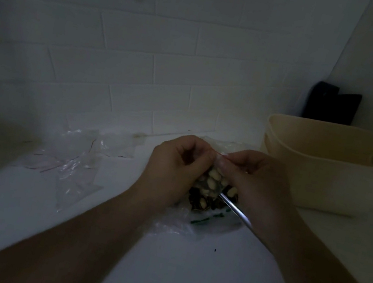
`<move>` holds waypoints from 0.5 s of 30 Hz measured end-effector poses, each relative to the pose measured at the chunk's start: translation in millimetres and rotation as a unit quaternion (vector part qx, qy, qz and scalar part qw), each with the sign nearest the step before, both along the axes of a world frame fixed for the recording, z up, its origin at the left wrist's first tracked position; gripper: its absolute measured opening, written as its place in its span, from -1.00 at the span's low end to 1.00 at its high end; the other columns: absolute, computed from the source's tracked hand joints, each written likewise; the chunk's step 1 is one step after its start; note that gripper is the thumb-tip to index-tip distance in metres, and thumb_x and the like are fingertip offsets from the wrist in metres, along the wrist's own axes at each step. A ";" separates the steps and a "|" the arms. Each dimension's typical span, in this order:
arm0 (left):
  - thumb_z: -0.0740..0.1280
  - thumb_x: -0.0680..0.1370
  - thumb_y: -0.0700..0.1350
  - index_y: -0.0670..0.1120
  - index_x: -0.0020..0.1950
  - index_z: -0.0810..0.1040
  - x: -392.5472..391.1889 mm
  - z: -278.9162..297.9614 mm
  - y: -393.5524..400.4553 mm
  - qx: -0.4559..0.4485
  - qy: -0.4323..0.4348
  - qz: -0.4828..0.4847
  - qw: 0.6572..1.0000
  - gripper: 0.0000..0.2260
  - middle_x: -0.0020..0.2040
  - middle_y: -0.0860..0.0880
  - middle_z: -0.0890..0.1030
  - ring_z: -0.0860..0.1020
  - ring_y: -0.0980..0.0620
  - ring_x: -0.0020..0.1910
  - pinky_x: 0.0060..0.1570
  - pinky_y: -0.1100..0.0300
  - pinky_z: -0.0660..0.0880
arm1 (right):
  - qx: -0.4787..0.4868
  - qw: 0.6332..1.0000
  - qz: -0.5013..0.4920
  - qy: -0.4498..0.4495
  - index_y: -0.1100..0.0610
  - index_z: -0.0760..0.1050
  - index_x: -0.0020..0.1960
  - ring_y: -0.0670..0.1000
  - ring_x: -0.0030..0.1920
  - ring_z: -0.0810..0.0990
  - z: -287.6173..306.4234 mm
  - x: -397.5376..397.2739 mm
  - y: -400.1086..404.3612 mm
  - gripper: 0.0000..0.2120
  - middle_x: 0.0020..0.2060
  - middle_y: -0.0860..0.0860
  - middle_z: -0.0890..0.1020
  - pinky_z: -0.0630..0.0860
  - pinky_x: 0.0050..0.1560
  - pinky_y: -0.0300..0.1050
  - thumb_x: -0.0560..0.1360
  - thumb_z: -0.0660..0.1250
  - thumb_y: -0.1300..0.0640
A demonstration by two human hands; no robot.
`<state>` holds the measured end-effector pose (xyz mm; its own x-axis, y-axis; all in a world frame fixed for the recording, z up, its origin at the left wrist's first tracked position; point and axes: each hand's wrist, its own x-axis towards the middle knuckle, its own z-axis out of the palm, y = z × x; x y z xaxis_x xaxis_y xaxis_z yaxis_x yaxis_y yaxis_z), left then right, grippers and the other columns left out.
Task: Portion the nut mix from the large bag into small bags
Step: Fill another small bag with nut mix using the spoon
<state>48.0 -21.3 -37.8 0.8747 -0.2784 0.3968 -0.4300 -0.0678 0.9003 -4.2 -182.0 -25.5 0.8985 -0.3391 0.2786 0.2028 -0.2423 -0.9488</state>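
Observation:
A small clear bag (213, 179) holding pale and dark nuts hangs between my two hands over the white counter. My left hand (176, 164) pinches its top edge from the left and my right hand (258, 180) pinches the same red-lined edge from the right. A shiny metal handle (235, 210), perhaps a spoon, slants under my right hand; whether that hand also holds it is unclear. Beneath lies the large clear bag (201, 223) with green print, crumpled flat on the counter and mostly hidden by my hands.
Several empty small clear bags (73, 159) lie spread on the counter at the left. A beige plastic tub (324, 169) stands at the right, a dark object (332, 105) leaning on the wall behind it. White tiled wall runs along the back.

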 end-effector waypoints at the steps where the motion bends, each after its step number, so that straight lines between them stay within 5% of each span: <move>1: 0.42 0.62 -0.18 -0.06 -0.06 0.69 0.5 -0.2 -0.3 -0.006 0.003 -0.008 1.000 -0.91 -0.16 -0.02 0.73 0.71 0.00 -0.14 -0.12 0.18 0.63 | 0.004 1.000 0.001 -0.003 0.06 0.71 -0.19 -0.08 -0.20 0.73 0.9 -0.8 -0.3 -0.92 -0.28 -0.03 0.74 0.57 -0.20 -0.25 0.45 0.59 0.15; 6: 0.42 0.63 -0.16 -0.03 0.05 0.72 -2.2 2.1 -1.1 -0.028 0.035 -0.035 0.998 -0.92 -0.09 -0.02 0.75 0.73 0.06 -0.09 -0.09 0.21 0.63 | -0.006 1.000 0.006 -0.018 0.04 0.70 -0.24 -0.12 -0.25 0.72 3.6 -3.5 -1.2 -0.85 -0.31 -0.03 0.74 0.56 -0.25 -0.31 0.44 0.56 0.24; 9: 0.40 0.64 -0.19 -0.08 -0.03 0.71 -0.3 2.1 -0.5 -0.014 0.024 -0.029 0.999 -0.89 -0.17 -0.06 0.74 0.69 0.10 -0.22 -0.21 0.27 0.58 | 0.006 1.000 0.010 -0.021 0.07 0.71 -0.19 -0.12 -0.25 0.73 2.9 -3.4 -1.2 -0.91 -0.29 -0.03 0.75 0.55 -0.27 -0.35 0.43 0.59 0.21; 15: 0.38 0.65 -0.19 -0.07 -0.06 0.68 1.8 1.3 2.0 0.000 -0.001 -0.012 1.000 -0.87 -0.17 -0.04 0.73 0.68 0.10 -0.20 -0.16 0.23 0.61 | 0.001 1.000 0.024 0.000 0.04 0.72 -0.12 -0.07 -0.15 0.75 -1.3 -0.9 -3.4 -0.94 -0.21 -0.04 0.76 0.59 -0.17 -0.24 0.47 0.56 0.17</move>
<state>49.8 -19.3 -36.5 0.8673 -0.2993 0.3978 -0.4327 -0.0579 0.8997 -5.1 -185.4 -26.8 0.9140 -0.2962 0.2774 0.2136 -0.2301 -0.9494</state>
